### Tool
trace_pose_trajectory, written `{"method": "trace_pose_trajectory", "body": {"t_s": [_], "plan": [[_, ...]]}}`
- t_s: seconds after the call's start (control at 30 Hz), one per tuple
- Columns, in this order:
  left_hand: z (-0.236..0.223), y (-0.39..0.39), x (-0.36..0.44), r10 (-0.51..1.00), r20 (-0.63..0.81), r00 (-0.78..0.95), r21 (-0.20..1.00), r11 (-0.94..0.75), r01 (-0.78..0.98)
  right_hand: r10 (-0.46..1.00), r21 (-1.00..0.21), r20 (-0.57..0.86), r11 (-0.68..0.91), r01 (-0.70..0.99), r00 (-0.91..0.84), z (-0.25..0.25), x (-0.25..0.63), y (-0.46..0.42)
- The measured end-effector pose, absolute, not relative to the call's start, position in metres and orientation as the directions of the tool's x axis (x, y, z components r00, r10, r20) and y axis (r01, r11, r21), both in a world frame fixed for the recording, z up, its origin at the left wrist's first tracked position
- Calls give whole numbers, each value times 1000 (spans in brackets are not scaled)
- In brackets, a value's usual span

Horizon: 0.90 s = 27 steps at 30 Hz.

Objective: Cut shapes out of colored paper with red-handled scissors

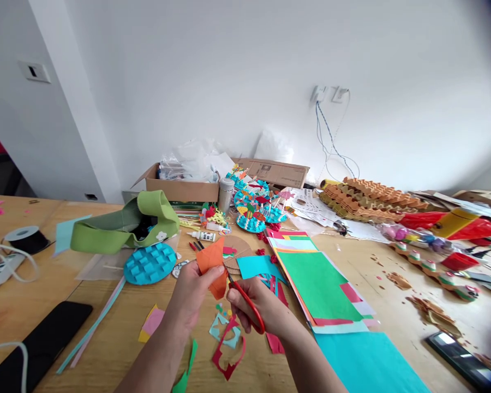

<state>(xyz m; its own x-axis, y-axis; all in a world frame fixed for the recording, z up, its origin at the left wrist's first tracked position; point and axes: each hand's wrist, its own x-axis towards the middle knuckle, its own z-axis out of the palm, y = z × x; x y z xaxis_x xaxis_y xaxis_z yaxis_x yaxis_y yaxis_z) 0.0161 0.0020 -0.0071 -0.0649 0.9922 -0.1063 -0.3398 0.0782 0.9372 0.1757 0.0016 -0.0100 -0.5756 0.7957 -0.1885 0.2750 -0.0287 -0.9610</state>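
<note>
Fingers (204, 277) of the left hand (188, 299) curled and pressed together, thumb (216, 271) pinching a folded orange paper (209, 266) against them, paper standing up out of the grip. Fingers (240, 299) of the right hand (262, 310) bent around the loops of red-handled scissors (250, 308), handles partly closed. Blades (230, 279) angled up and left, tips at or just beside the lower part of the paper; exact contact hidden.

Directly below the hands, on a wooden table (106, 338): a red paper offcut (228, 355), a pale blue offcut (225, 330), a green paper strip (186, 363), and a yellow and pink scrap (151, 323). Just behind the orange paper, a round cardboard disc (240, 252) and a teal paper piece (256, 267).

To the right, a stack of coloured paper sheets (317, 286), green on top, with a teal sheet (364, 357) by its near edge. To the left, a turquoise disc with raised squares (149, 263), a glue bottle (202, 236), and a green fabric band (125, 226). Farther back, decorated paper plates (251, 210) in a heap near a cardboard box (180, 188).
</note>
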Motion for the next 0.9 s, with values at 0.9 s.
{"method": "trace_pose_trajectory", "body": {"t_s": [0.9], "plan": [[-12,3,14,996,-88,-9,964,83,-251,786,-954,-169,22,301,-594,-14,179,3]]}}
